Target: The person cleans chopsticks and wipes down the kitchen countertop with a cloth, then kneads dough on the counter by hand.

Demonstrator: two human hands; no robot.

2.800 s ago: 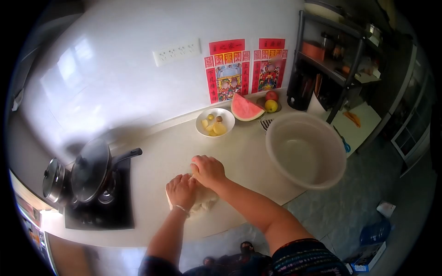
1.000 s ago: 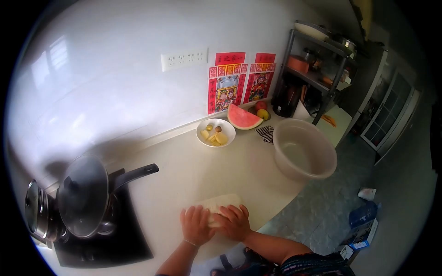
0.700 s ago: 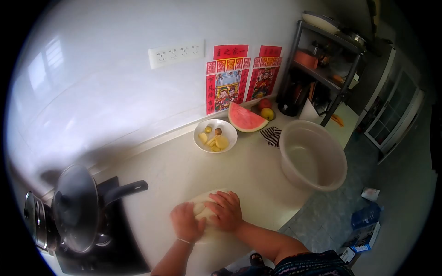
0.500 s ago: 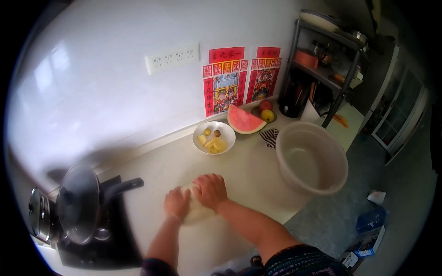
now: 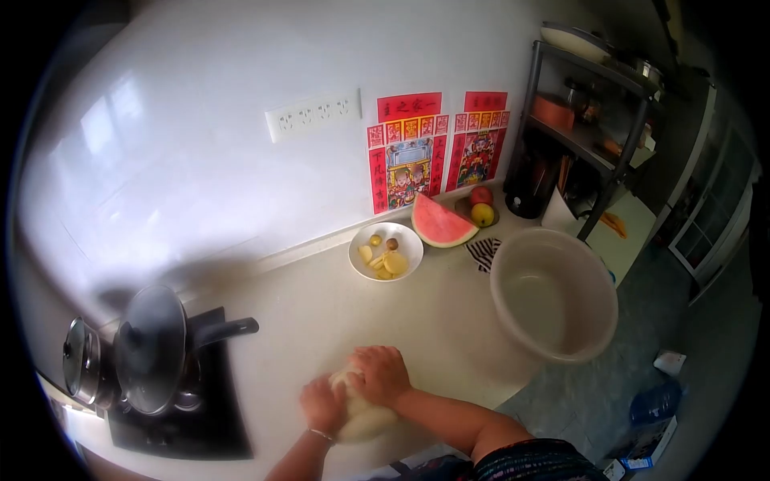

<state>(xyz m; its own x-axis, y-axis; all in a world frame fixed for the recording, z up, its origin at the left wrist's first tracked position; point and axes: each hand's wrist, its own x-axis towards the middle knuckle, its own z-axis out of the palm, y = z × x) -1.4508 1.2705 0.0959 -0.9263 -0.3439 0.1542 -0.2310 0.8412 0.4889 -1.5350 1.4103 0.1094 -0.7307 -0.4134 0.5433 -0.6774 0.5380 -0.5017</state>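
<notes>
Reading from the left, a lidded stainless-steel pot (image 5: 86, 365) stands at about ten o'clock from the pale lump of dough (image 5: 365, 422); just beside it, a dark frying pan with a glass lid (image 5: 151, 350) sits over the black glass hob (image 5: 178, 433), its black handle pointing toward three o'clock; the left hand (image 5: 323, 405), with a thin bracelet at its wrist, has its fingers close together and bent over the dough's left side; the dough lies directly on the cream countertop (image 5: 297, 313), toward the front edge; the right hand (image 5: 381, 374) is narrow too, holding the dough's upper part, though its fingertips are partly hidden; at twelve o'clock, a round white bowl (image 5: 407, 271) holds yellow pieces and a small brown item; at one o'clock rest a red watermelon wedge (image 5: 441, 223) with a green rind, a black-and-white striped cloth (image 5: 484, 254) and, farther off, a red fruit (image 5: 481, 195) touching a yellow fruit (image 5: 482, 214); at two o'clock stands a large, pale plastic basin (image 5: 553, 295); beyond it, a dark grey metal shelf (image 5: 579, 136) carries kitchenware.
</notes>
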